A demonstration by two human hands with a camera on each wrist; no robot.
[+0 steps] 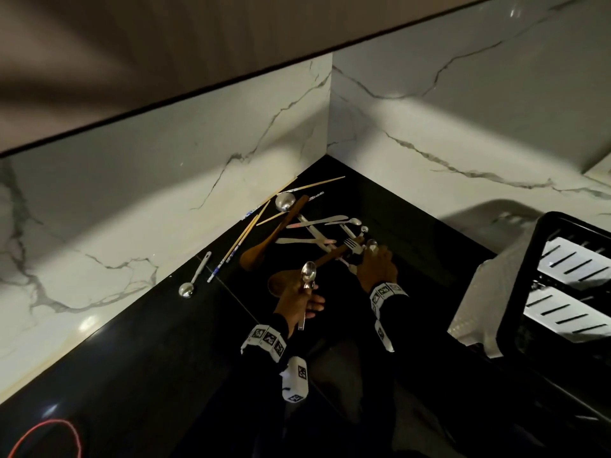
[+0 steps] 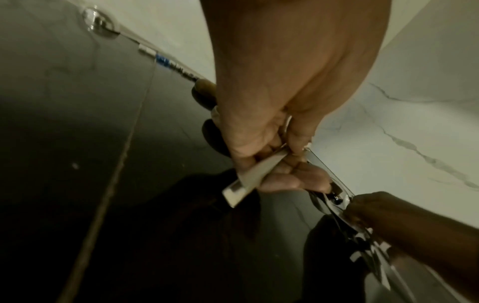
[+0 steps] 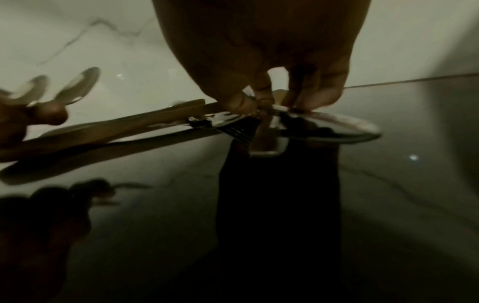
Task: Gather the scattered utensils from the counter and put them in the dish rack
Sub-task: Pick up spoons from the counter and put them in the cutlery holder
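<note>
The left hand (image 1: 297, 300), low in the middle of the head view, grips two metal spoons (image 1: 308, 274) by their handles, bowls up. The right hand (image 1: 377, 267), just right of it, has its fingers (image 3: 261, 96) curled down on utensils at the near edge of the pile, pinching a metal piece beside a fork (image 1: 351, 246); what exactly it holds is too blurred to tell. Above the hands lie wooden spoons (image 1: 274, 233), knives (image 1: 317, 222), a ladle (image 1: 285, 201) and chopsticks (image 1: 243, 238), crossed over one another on the black surface (image 1: 139, 352) in the corner. A lone scoop (image 1: 193, 279) lies left, near the marble wall (image 1: 132, 180). The dish rack (image 1: 562, 292) stands at the right edge.
</note>
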